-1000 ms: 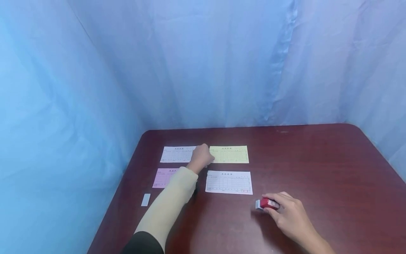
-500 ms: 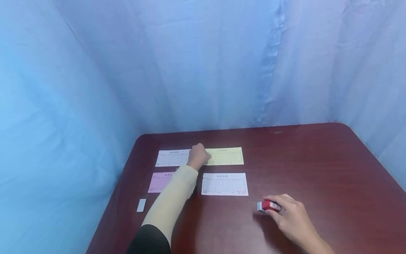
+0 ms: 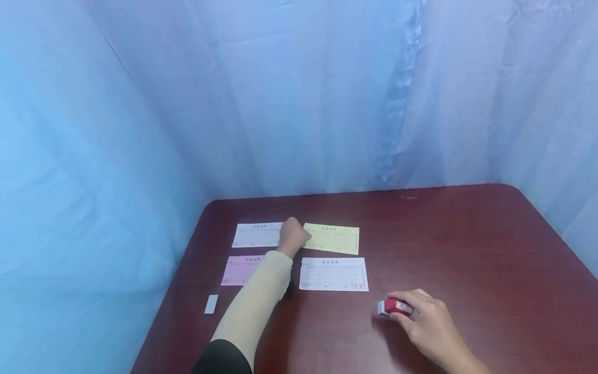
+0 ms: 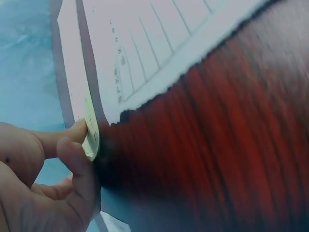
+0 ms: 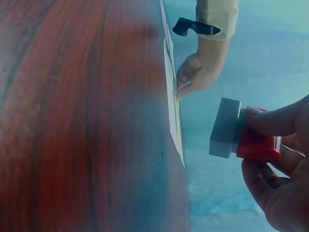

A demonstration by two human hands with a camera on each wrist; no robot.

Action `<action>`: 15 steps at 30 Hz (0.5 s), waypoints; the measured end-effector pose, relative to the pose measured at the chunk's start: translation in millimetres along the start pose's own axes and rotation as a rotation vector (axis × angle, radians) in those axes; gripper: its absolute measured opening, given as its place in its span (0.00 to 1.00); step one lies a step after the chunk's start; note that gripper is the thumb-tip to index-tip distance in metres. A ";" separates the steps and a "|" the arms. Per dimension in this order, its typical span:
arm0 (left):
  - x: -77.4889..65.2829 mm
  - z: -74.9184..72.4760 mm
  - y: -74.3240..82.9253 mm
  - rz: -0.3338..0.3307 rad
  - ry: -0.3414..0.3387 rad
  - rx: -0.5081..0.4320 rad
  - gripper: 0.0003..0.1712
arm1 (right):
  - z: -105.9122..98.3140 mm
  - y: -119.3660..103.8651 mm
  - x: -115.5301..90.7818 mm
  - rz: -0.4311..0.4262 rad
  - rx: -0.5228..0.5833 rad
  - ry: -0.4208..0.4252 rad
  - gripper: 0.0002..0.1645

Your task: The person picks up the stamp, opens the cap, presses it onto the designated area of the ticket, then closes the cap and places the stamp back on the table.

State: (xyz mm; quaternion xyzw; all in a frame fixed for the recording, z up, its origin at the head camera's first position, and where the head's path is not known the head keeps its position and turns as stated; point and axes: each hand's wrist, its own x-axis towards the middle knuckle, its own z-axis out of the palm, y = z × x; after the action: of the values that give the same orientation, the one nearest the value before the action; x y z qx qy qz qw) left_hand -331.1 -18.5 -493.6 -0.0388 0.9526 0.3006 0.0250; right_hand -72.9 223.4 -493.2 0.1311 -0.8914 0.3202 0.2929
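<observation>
My left hand [image 3: 293, 236] pinches the left edge of a yellow form slip [image 3: 333, 239] at the back of the table. In the left wrist view that edge of the yellow slip [image 4: 91, 128] bends up at the fingertips. Nearer me lies a white form slip [image 3: 334, 274] with a red mark in its lower right corner. My right hand [image 3: 430, 324] grips a red stamp [image 3: 398, 306] between thumb and fingers, right of the slips. The stamp's grey end [image 5: 225, 128] points left, held above the table.
Another white slip [image 3: 256, 236] lies back left, partly behind my left hand. A pink slip [image 3: 237, 270] is partly covered by my left sleeve [image 3: 257, 304]. A small pale rectangular piece [image 3: 211, 304] sits near the left edge of the dark red table [image 3: 467, 249]. Blue curtains [image 3: 299, 104] surround it.
The yellow slip has shifted toward me and turned slightly, its right end now closer to the near white slip. My right hand with the stamp has stayed nearly still.
</observation>
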 end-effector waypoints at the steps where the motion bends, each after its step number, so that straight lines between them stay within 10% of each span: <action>1: 0.3 -1.0 -1.1 -0.012 0.011 -0.005 0.07 | 0.2 0.4 0.1 -0.001 -0.002 0.000 0.29; 15: 2.4 -13.1 -6.2 -0.111 -0.027 -0.169 0.12 | 2.9 1.9 3.0 -0.021 0.012 -0.004 0.29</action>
State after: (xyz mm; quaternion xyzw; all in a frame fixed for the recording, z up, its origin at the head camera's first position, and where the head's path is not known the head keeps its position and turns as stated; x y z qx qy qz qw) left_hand -333.2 -31.2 -486.6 -0.0894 0.9199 0.3783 0.0508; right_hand -77.4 222.9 -494.2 0.1428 -0.8887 0.3221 0.2935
